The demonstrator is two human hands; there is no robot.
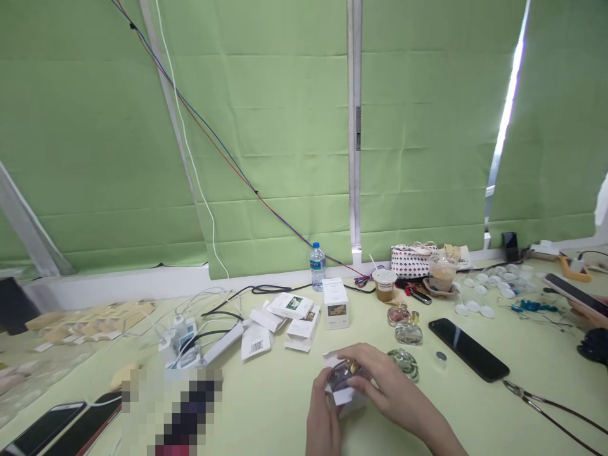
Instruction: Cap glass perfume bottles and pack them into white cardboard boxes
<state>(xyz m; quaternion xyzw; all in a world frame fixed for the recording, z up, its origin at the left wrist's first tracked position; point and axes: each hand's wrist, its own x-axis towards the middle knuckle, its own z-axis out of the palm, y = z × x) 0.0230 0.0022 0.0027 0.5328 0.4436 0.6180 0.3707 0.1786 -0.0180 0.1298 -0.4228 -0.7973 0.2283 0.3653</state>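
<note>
Here at the lower middle of the frame, my right hand point(380, 378) has finger and thumb pinched on a dark glass bottle point(338, 378), gold at its top, right there between the flaps of a white box point(342, 397)! My left hand point(322, 408) curls snugly round the box's left side, holding it. Just beyond my right knuckles sits a green bottle point(405, 365); over at lower right, a black phone point(468, 349) lies flat.

Bare right grip point(386, 385), bare forearm point(434, 430)
</note>
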